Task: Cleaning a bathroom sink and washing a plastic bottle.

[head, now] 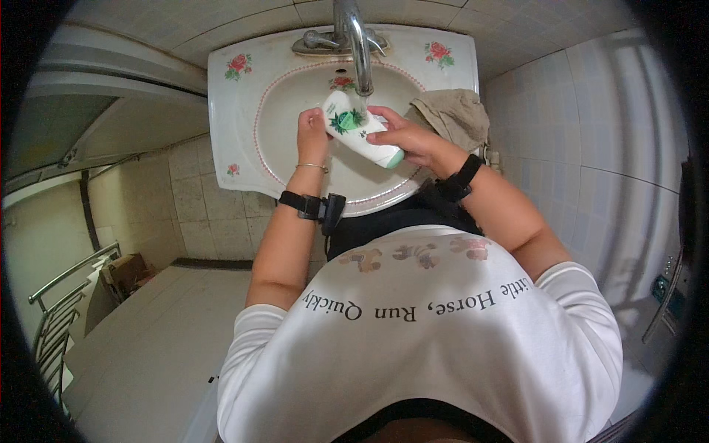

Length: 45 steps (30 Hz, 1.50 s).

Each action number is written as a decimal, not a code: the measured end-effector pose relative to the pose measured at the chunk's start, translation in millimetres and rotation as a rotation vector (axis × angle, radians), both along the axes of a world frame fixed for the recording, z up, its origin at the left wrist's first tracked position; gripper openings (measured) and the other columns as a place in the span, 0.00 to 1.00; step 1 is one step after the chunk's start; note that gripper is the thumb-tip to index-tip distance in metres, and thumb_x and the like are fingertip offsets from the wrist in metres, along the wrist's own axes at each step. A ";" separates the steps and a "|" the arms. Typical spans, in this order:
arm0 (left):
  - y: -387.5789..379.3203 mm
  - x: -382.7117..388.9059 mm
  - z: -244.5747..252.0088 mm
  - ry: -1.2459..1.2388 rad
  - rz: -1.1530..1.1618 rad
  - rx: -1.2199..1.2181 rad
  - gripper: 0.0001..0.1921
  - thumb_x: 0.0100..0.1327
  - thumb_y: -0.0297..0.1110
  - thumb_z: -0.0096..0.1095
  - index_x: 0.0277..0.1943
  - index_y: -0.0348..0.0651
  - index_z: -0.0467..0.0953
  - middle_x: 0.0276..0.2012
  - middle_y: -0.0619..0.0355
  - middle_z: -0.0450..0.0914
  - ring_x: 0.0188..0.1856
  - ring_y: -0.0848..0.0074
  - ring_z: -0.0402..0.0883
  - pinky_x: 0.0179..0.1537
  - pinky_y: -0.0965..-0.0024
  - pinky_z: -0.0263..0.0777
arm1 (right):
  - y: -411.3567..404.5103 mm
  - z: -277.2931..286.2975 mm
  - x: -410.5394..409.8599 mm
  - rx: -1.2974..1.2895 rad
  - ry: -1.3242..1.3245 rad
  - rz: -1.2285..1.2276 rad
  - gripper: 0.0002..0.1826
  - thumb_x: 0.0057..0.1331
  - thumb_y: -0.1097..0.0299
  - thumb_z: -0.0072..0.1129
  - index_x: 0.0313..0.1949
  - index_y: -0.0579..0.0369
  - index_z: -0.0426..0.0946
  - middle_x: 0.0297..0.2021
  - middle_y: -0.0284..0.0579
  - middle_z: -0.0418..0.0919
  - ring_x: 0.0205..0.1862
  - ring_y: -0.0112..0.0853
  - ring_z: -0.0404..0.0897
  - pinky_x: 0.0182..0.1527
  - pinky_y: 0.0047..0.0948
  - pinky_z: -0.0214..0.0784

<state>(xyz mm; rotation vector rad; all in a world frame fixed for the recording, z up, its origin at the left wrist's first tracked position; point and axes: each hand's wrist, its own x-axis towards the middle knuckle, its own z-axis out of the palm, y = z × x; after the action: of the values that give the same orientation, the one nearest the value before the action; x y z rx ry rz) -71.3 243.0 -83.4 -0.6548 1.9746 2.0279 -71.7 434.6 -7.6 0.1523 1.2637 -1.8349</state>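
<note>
A white plastic bottle (361, 133) with a pale green cap and a printed leaf label lies tilted across both my hands, over the sink basin (282, 122). My right hand (404, 135) grips it near the cap end, thumb on top. At its other end, my left hand (314, 133) holds the side, its fingertips partly hidden behind the bottle. Water runs from the chrome faucet (361, 61) onto the bottle's upper side.
A beige cloth (457, 116) hangs over the sink's right edge. Faucet handles (320, 39) stand at the back against the tiled wall. A metal rack (61, 315) is at the far left, with a cardboard box (124, 274) beside it.
</note>
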 end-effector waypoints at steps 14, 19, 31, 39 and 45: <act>34.7 10.0 25.9 0.185 -0.180 -0.253 0.48 0.46 0.43 0.64 0.62 0.44 0.36 0.60 0.47 0.36 0.60 0.63 0.45 0.54 0.68 0.53 | -5.5 -6.9 -0.8 0.340 0.463 0.155 0.40 0.44 0.76 0.56 0.58 0.56 0.47 0.48 0.47 0.62 0.49 0.31 0.63 0.49 0.21 0.54; 40.6 9.6 29.0 0.182 -0.195 -0.267 0.48 0.46 0.43 0.63 0.62 0.45 0.34 0.60 0.47 0.37 0.59 0.63 0.50 0.52 0.69 0.57 | -7.5 -16.8 -1.2 0.414 0.738 0.136 0.41 0.44 0.76 0.53 0.58 0.52 0.46 0.46 0.53 0.64 0.46 0.38 0.67 0.46 0.26 0.59; 42.5 4.7 23.5 -0.058 -0.023 0.062 0.41 0.50 0.39 0.59 0.61 0.45 0.39 0.58 0.53 0.47 0.52 0.67 0.62 0.42 0.69 0.66 | -9.3 -15.8 -0.8 0.450 0.527 0.170 0.40 0.44 0.74 0.53 0.58 0.52 0.48 0.45 0.53 0.66 0.43 0.39 0.69 0.43 0.28 0.61; 44.4 5.7 43.0 -0.043 0.126 0.233 0.37 0.51 0.38 0.57 0.58 0.48 0.41 0.48 0.53 0.60 0.47 0.66 0.66 0.40 0.64 0.68 | -8.9 -27.6 2.9 0.533 0.832 0.211 0.38 0.45 0.72 0.55 0.57 0.49 0.50 0.40 0.54 0.70 0.43 0.41 0.71 0.41 0.31 0.63; 32.4 2.5 39.4 -0.091 0.304 0.551 0.19 0.54 0.36 0.52 0.44 0.46 0.53 0.41 0.51 0.62 0.40 0.63 0.69 0.37 0.56 0.70 | -7.7 -21.0 -2.2 0.355 1.050 0.098 0.26 0.51 0.62 0.56 0.49 0.55 0.62 0.33 0.50 0.72 0.32 0.38 0.73 0.36 0.30 0.66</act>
<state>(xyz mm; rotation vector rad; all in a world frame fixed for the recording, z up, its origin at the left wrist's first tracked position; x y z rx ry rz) -68.8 275.3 -44.0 -0.9244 1.2264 2.5105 -73.9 426.8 -28.6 -0.7660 2.2431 -1.5906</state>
